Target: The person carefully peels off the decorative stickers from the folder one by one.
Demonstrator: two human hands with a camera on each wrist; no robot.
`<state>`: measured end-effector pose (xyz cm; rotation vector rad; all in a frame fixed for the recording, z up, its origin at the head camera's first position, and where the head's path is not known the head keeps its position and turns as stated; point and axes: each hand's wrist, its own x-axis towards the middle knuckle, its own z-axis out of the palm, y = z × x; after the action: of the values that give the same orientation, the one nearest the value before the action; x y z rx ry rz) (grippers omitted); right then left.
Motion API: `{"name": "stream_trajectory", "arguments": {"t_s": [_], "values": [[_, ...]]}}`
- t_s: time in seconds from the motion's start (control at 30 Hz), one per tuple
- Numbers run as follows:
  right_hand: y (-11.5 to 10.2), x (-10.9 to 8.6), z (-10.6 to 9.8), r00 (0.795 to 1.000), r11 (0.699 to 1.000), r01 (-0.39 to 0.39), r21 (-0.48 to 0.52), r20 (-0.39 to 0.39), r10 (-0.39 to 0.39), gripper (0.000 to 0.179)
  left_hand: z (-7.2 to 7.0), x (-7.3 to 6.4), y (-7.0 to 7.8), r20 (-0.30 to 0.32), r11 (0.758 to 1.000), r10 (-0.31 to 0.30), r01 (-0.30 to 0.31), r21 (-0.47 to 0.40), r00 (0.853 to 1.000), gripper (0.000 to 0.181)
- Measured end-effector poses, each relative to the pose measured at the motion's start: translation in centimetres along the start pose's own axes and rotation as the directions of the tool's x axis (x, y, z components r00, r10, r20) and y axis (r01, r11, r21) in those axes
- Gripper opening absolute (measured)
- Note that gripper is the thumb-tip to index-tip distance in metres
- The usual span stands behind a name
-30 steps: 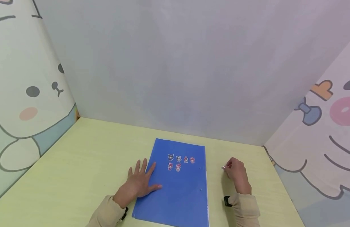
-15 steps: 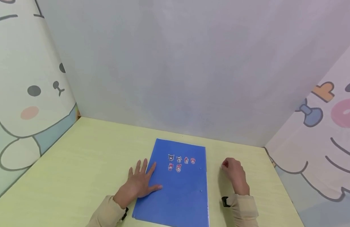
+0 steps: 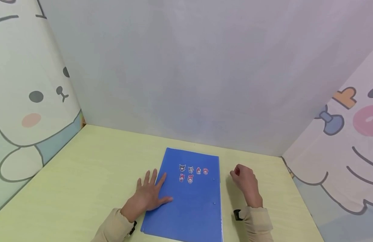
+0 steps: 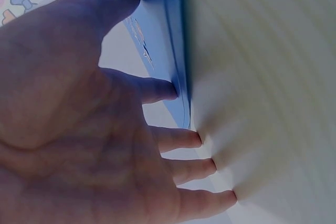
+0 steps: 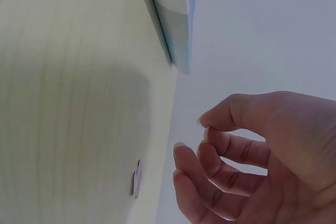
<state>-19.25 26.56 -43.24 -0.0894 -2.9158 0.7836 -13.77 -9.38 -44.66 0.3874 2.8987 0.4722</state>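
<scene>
A blue folder (image 3: 189, 208) lies flat on the pale yellow table. Several small cartoon stickers (image 3: 190, 170) are on its upper part. My left hand (image 3: 147, 196) rests with fingers spread on the folder's left edge; thumb and index finger are on the cover, and the other fingertips touch the table. To the right of the folder, my right hand (image 3: 246, 179) hovers over the table with its fingers loosely curled, and I see nothing between them. In the right wrist view a small flat piece (image 5: 137, 179), like a sticker, lies on the table near that hand.
The yellow table (image 3: 98, 168) runs back to a grey-white wall (image 3: 180, 74). Cartoon-printed panels stand on the left (image 3: 32, 111) and right (image 3: 346, 161). In the right wrist view the folder's pale side edge (image 5: 170, 19) shows.
My right hand has shifted left and slightly forward, closer to the folder. A small pale piece at its fingertips in the earlier head views is out of sight there. My left hand stays put.
</scene>
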Motion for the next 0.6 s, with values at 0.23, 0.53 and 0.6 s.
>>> {"name": "stream_trajectory", "arguments": {"t_s": [0.23,0.53,0.6], "values": [[-1.1,0.0,0.3,1.0,0.999,0.024,0.025,-0.005,-0.024,0.024,0.0,0.0,0.0,0.003,1.0,-0.003,0.003,-0.006,1.0,0.09],[-2.4,-0.1,0.9,0.997,0.996,0.073,0.046,0.016,-0.074,0.019,0.0,-0.1,0.1,-0.003,1.0,-0.007,0.007,-0.014,1.0,0.09],[-2.6,-0.2,1.1,0.996,0.995,0.086,0.053,0.021,-0.088,0.018,0.0,-0.1,0.1,-0.004,1.0,-0.006,0.006,-0.014,1.0,0.09]]}}
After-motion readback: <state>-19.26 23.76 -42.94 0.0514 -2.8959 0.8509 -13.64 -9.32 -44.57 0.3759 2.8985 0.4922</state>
